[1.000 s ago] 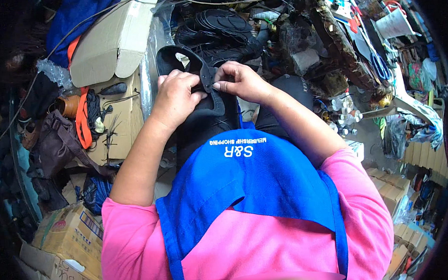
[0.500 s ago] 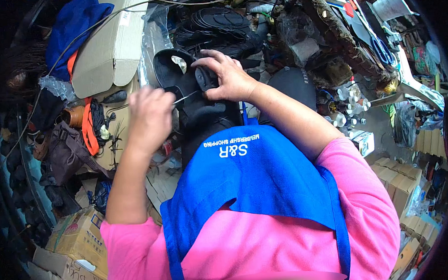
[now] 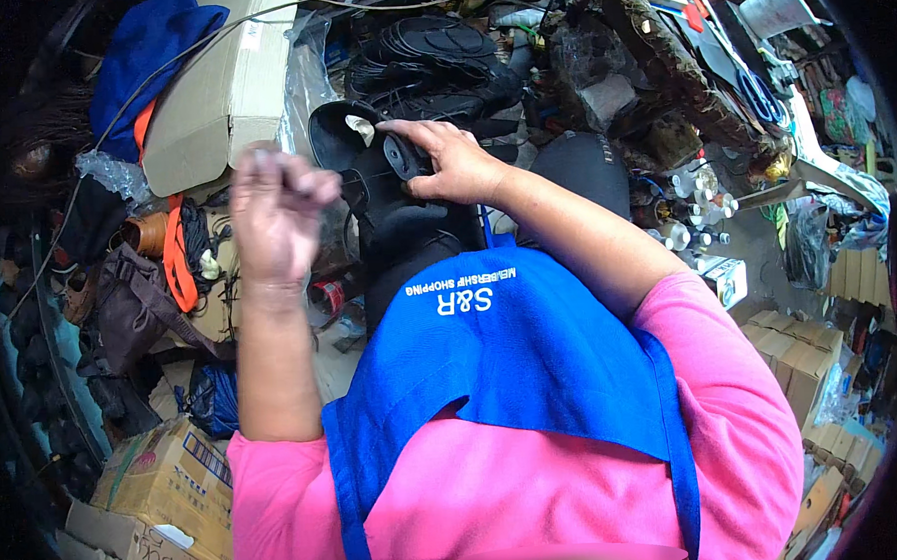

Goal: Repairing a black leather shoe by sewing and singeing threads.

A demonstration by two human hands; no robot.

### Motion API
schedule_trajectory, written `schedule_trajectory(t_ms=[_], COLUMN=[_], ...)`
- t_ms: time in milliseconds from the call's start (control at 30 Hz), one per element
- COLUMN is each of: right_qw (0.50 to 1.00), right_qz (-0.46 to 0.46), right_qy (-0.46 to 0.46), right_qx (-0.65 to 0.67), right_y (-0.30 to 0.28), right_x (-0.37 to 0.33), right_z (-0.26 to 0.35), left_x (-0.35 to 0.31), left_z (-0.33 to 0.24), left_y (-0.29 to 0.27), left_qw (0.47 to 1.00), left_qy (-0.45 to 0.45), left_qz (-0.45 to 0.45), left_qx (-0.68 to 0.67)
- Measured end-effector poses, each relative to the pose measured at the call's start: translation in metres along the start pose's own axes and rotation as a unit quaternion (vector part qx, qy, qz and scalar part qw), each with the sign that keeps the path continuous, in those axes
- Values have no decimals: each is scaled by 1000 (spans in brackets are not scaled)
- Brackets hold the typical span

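Head view finds the right hand (image 3: 456, 166) grasping a black footwear piece (image 3: 399, 156) beyond the blue apron (image 3: 452, 365), the blurred left hand (image 3: 281, 207) raised beyond it leftward, fingers' hold undeterminable; work appears unfinished, completed portion unverifiable.

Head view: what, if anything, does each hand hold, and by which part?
The right hand grips a black piece, fingers at its far end, thumb at the near. Left hand: too blurred to tell.

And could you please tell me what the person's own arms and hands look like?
Short pink sleeves leave both forearms bare. The left hand is blurred, the right hand clearer; both look ungloved.
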State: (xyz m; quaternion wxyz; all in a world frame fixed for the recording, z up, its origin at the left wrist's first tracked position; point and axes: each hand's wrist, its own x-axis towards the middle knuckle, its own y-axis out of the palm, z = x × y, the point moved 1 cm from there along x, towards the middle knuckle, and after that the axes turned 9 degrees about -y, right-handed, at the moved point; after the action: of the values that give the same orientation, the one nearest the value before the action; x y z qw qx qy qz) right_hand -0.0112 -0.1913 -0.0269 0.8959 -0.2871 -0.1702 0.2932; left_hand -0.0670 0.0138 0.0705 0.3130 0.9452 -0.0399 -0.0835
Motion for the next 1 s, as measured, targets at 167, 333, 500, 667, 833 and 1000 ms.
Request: schedule_trajectory(t_ms=[167,333,500,667,833,1000], right_qw=[997,977,966,884,873,875], right_qz=[7,-79,-90,-34,-36,-45], right_qy=[-33,-139,-70,60,76,83], right_qx=[-66,-143,232,463,480,474], right_y=[-8,-10,-13,-25,-25,-26], right_x=[1,-7,-1,-13,-14,-13], right_z=[23,37,13,1,-13,-9], left_x=[-7,6,22,33,38,36], left_z=[-63,-1,38,45,44,39], left_y=[-42,-12,-15,-22,-17,-14], left_qw=[985,929,861,810,787,780], left_qy=[137,79,35,22,-6,-36], left_qz=[-16,-91,-44,-23,-5,9], left_qx=[103,350,506,586,617,624])
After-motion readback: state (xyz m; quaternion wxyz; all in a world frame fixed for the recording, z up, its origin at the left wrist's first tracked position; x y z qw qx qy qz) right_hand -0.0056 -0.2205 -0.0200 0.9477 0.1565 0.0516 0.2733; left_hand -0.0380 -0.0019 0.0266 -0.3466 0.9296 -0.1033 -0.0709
